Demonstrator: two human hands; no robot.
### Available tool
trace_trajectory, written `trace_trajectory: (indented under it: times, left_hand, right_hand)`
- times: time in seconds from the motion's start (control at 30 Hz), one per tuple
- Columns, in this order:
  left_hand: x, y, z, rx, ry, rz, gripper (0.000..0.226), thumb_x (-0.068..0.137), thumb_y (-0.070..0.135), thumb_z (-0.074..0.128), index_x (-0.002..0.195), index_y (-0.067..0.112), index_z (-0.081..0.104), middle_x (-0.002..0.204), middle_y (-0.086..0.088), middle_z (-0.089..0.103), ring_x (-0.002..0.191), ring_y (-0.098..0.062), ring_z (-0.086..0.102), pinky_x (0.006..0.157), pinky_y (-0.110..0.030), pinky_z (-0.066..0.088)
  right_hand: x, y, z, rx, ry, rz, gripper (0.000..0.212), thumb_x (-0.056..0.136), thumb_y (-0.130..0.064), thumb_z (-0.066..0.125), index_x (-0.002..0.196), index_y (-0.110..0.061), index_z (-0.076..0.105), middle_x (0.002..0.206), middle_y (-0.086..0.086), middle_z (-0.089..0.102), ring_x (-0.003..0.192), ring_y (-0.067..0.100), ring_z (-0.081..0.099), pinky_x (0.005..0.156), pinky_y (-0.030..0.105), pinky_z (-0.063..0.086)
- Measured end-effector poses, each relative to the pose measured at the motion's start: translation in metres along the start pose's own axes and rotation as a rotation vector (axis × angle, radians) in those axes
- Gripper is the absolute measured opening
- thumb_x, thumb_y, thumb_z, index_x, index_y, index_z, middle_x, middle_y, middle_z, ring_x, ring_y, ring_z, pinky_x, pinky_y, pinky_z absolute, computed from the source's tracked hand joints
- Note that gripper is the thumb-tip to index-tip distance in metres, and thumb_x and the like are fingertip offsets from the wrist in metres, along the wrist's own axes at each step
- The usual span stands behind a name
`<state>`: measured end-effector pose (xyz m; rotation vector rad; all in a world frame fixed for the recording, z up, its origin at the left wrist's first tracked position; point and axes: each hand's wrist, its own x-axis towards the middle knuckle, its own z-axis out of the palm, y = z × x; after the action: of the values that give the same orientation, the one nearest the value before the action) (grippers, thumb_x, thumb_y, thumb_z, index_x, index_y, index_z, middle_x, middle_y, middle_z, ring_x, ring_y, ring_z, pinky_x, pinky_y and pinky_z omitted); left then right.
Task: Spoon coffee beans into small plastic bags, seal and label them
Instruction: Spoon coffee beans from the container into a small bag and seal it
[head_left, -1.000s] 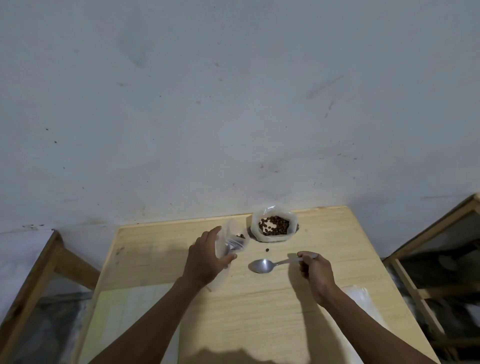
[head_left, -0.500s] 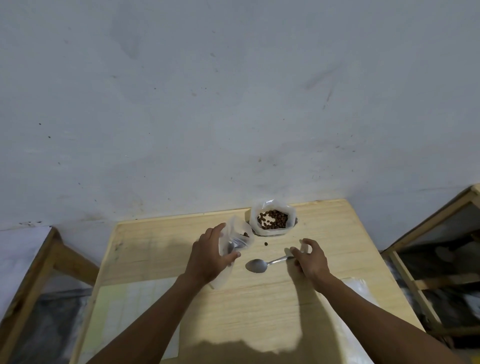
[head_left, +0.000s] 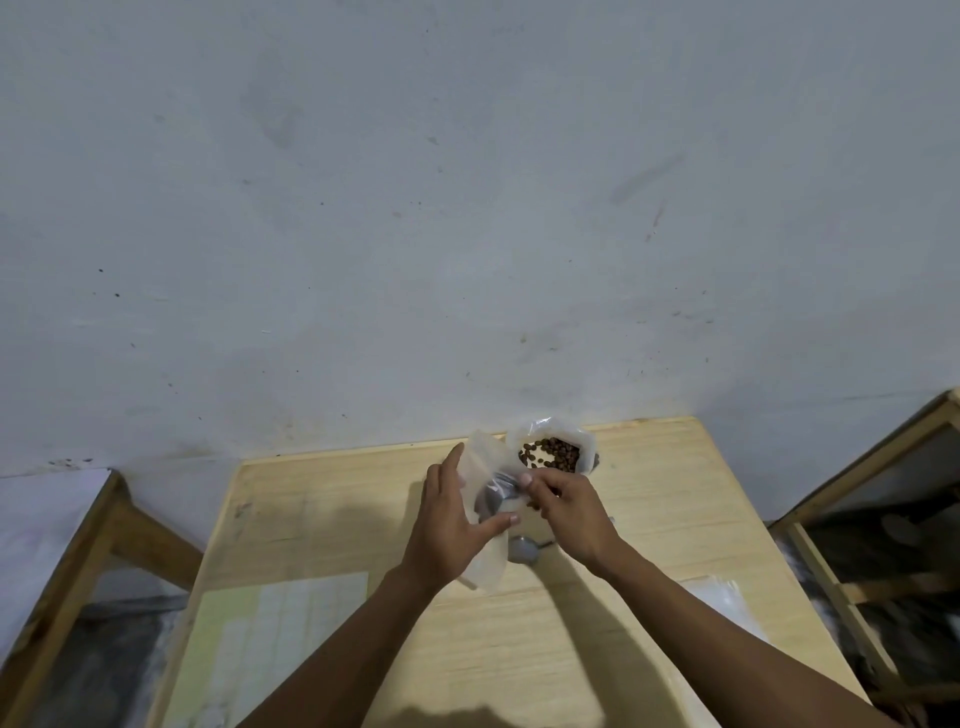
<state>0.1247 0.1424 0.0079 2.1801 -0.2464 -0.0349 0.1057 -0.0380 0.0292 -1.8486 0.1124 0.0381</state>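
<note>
Your left hand (head_left: 451, 525) grips the small bag (head_left: 485, 499) upright above the worktop (head_left: 649, 525), mouth toward the far side, while your right hand (head_left: 569, 512), just beside it, seems to pinch its right edge, the spoon (head_left: 522, 549) lying beneath.

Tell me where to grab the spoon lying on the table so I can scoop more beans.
Take the spoon by its handle, coming from the right. The bowl lies to the left, just below the small bag; the handle runs right and is mostly hidden under the right hand, so that hand is probably nearest to it.
</note>
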Motion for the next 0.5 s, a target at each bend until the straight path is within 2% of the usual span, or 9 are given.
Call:
trace_trajectory:
  times: [0.07,0.13,0.2,0.23,0.27,0.33,0.4,0.5]
  left_hand:
    - [0.0,0.0,-0.003,-0.023,-0.023,-0.016,0.115,0.061,0.053,0.086,0.152,0.025,0.02,0.124,0.01,0.037,0.109,0.0,0.037,0.093,-0.018,0.036]
    - [0.0,0.0,-0.006,-0.045,-0.05,-0.02,0.116,0.062,0.053,0.085,0.152,0.026,0.018,0.126,0.011,0.035,0.112,0.0,0.036,0.097,-0.018,0.036]
    - [-0.001,0.004,-0.009,-0.095,-0.065,-0.009,0.102,0.068,0.048,0.084,0.148,0.03,0.024,0.127,0.014,0.038,0.115,0.0,0.038,0.095,-0.013,0.036]
    - [-0.002,0.007,-0.011,-0.146,-0.066,-0.008,0.086,0.073,0.046,0.082,0.143,0.034,0.033,0.127,0.016,0.043,0.116,-0.001,0.044,0.094,-0.012,0.039]
    - [-0.002,0.01,-0.014,-0.216,-0.065,-0.015,0.065,0.079,0.045,0.077,0.134,0.037,0.043,0.125,0.016,0.052,0.116,-0.004,0.051,0.094,-0.016,0.045]
    - [-0.003,0.017,-0.02,-0.374,-0.074,-0.051,0.028,0.09,0.039,0.068,0.116,0.033,0.061,0.112,0.009,0.069,0.106,-0.013,0.066,0.094,-0.039,0.054]
    - [-0.003,0.026,-0.026,-0.499,-0.086,-0.084,0.016,0.095,0.031,0.063,0.108,0.024,0.068,0.105,0.001,0.074,0.101,-0.02,0.07,0.095,-0.052,0.053]
    - [-0.003,0.037,-0.036,-0.591,-0.067,-0.117,0.012,0.096,0.024,0.062,0.101,0.017,0.071,0.102,-0.007,0.074,0.101,-0.028,0.07,0.097,-0.055,0.051]
  right_hand:
    - [0.001,-0.005,-0.004,-0.023,-0.015,-0.01,0.024,0.099,-0.025,0.056,0.085,-0.017,0.073,0.076,-0.007,0.067,0.071,-0.001,0.056,0.069,0.019,0.044]
    - [0.003,-0.008,-0.007,-0.035,-0.018,-0.016,0.03,0.099,-0.029,0.055,0.083,-0.01,0.071,0.075,0.005,0.064,0.07,0.005,0.053,0.07,0.027,0.044]
    - [0.006,-0.01,-0.009,-0.031,0.018,-0.016,0.041,0.1,-0.034,0.053,0.081,0.0,0.064,0.069,0.009,0.056,0.066,0.01,0.048,0.067,0.033,0.042]
    - [0.007,-0.012,-0.011,-0.03,0.043,-0.008,0.043,0.1,-0.035,0.053,0.078,0.002,0.061,0.066,0.005,0.053,0.064,0.011,0.046,0.066,0.034,0.041]
    - [0.008,-0.015,-0.012,-0.029,0.059,-0.005,0.044,0.1,-0.035,0.052,0.075,0.001,0.058,0.064,0.001,0.051,0.062,0.011,0.046,0.066,0.034,0.041]
    - [0.009,-0.02,-0.014,-0.022,0.056,-0.011,0.044,0.099,-0.035,0.053,0.068,-0.005,0.054,0.063,0.001,0.051,0.062,0.012,0.046,0.066,0.034,0.041]
    - [0.008,-0.026,-0.013,0.006,0.033,-0.009,0.043,0.098,-0.035,0.055,0.064,-0.01,0.05,0.063,0.002,0.048,0.062,0.013,0.045,0.066,0.034,0.04]
    - [0.004,-0.034,-0.009,0.081,0.001,-0.004,0.039,0.094,-0.032,0.064,0.067,-0.004,0.056,0.064,0.003,0.053,0.063,0.014,0.049,0.066,0.033,0.042]
